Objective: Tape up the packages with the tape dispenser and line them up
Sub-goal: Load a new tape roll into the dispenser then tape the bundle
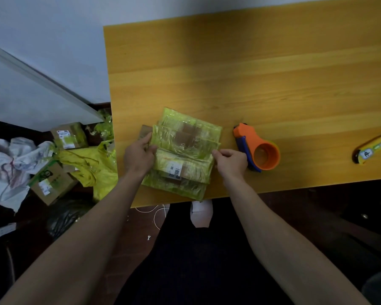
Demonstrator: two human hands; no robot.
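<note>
STATE: yellow-green packages (pixel 183 150) overlapped at tabletop (pixel 273 73) near edge, pinched by left hand (pixel 139 156) and right hand (pixel 231 162) | tape dispenser (pixel 259 150) beside, unheld | ADVICE: edges should be squared evenly, sideways pressure kept light.

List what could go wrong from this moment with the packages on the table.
1. The stack of yellow-green packages overlaps loosely and reaches the table's near edge; the lowest might slide off.
2. The right hand sits close beside the tape dispenser and may knock it.
</note>
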